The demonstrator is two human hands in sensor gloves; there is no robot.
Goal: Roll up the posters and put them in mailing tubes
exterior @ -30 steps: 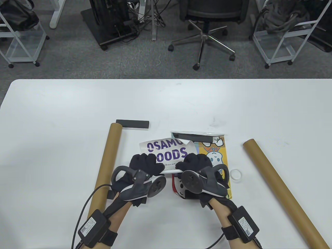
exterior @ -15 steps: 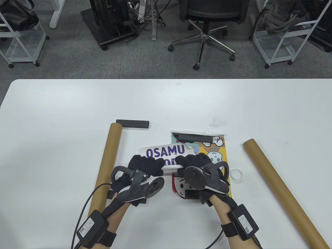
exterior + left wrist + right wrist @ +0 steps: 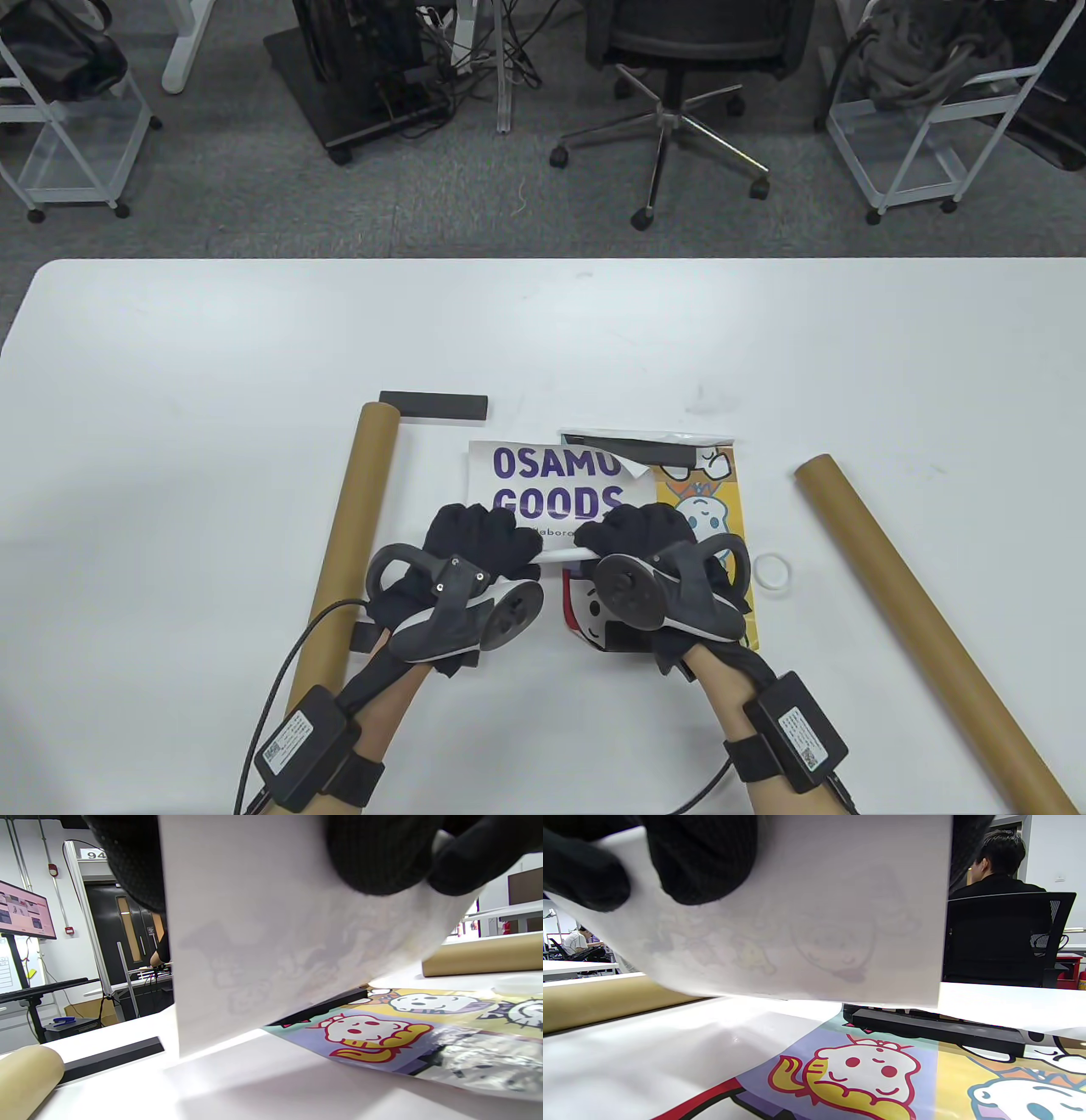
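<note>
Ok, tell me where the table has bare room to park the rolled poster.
Bare: the white table's far half, beyond the loose black bar, and the strip between the white ring and the right brown cardboard tube. Crowded: between the left brown cardboard tube and the ring, with both posters and both hands.

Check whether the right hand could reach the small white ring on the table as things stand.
Probably yes: the white ring lies on bare table just right of the right hand, nothing between. But that hand grips the OSAMU GOODS poster and must release it first.
</note>
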